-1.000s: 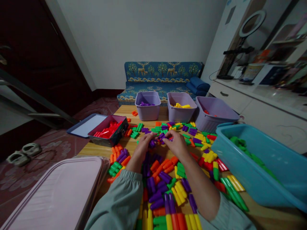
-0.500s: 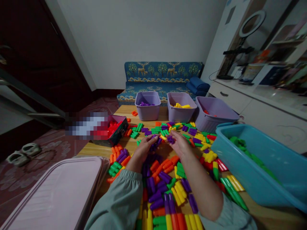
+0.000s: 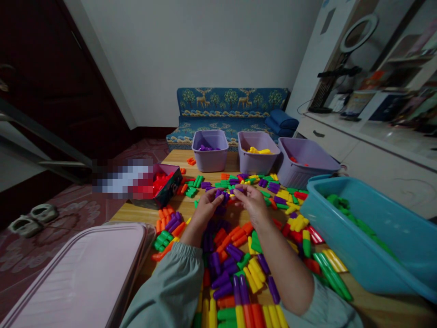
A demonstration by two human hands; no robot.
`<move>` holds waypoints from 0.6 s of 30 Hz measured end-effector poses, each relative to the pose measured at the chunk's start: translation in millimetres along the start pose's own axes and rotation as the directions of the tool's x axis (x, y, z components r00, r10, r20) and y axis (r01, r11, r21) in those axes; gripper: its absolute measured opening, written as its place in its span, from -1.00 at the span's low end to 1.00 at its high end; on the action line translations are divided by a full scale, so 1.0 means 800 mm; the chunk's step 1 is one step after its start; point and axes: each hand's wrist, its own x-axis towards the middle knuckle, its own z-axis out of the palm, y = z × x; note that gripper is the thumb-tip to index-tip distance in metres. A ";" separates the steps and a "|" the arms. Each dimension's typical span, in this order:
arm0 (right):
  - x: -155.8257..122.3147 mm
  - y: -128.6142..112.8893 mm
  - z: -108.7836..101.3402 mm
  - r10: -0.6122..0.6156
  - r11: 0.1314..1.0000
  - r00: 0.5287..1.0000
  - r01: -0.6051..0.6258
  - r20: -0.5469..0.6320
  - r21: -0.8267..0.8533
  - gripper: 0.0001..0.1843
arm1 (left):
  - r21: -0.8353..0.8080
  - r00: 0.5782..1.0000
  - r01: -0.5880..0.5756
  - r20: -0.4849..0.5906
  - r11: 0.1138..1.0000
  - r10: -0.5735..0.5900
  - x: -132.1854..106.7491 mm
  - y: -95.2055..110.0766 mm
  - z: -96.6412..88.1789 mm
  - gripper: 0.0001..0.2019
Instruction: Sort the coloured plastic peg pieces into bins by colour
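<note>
While both hands are near each other above the wooden table [image 3: 131, 213], the left hand [image 3: 205, 207] has its thumb and fingers closed around purple pieces [image 3: 221, 197]. The right hand [image 3: 254, 205] is bent inward, its thumb and fingers pinching a small purple piece [image 3: 235, 191], just beside the left fingertips; whether the pieces touch, I cannot tell. Directly beyond the grip lie mixed coloured pieces [image 3: 223, 184]. Farther beyond stand a first bin [image 3: 210, 162] with purple contents, a second bin [image 3: 257, 164] with yellow ones, and a third bin [image 3: 300, 172] with some red ones. To the left of the grip is a box [image 3: 167, 195] holding red pieces [image 3: 160, 183]; to the right is a turquoise tub [image 3: 344, 248] with green pieces [image 3: 341, 205]. Nearer than the grip, between the forearms, a colourful heap [image 3: 230, 266] covers the table.
</note>
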 end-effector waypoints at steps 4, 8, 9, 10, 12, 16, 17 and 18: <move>-0.001 -0.002 0.002 -0.075 0.993 0.997 0.072 -0.027 -0.097 -0.56 | 0.026 0.999 -0.027 0.027 0.999 0.026 -0.003 0.005 0.001 -0.61; -0.002 -0.003 0.004 -0.082 0.990 0.997 0.081 -0.005 -0.114 -0.57 | 0.034 0.999 -0.015 0.044 0.999 0.013 -0.015 0.019 0.007 -0.55; -0.003 -0.004 0.005 -0.082 0.991 0.997 0.082 0.003 -0.111 -0.58 | 0.041 0.999 -0.002 0.046 0.999 0.000 -0.018 0.022 0.009 -0.53; -0.004 -0.005 0.006 -0.083 0.990 0.996 0.084 0.013 -0.110 -0.58 | 0.044 0.999 0.011 0.042 0.999 -0.013 -0.020 0.024 0.011 -0.51; -0.006 -0.006 0.009 -0.092 0.987 0.995 0.096 0.041 -0.126 -0.59 | 0.026 0.999 0.038 0.029 0.999 -0.039 -0.023 0.025 0.014 -0.46; -0.008 -0.001 0.012 -0.121 0.974 0.987 0.139 0.107 -0.178 -0.63 | -0.022 0.999 0.048 0.018 0.999 -0.048 -0.020 0.019 0.014 -0.41; -0.007 0.002 0.012 -0.131 0.971 0.985 0.150 0.113 -0.184 -0.64 | -0.023 0.998 0.053 0.028 0.998 -0.052 -0.020 0.018 0.014 -0.41; -0.007 0.005 0.012 -0.141 0.968 0.983 0.161 0.116 -0.191 -0.65 | -0.021 0.998 0.056 0.041 0.998 -0.055 -0.019 0.018 0.014 -0.43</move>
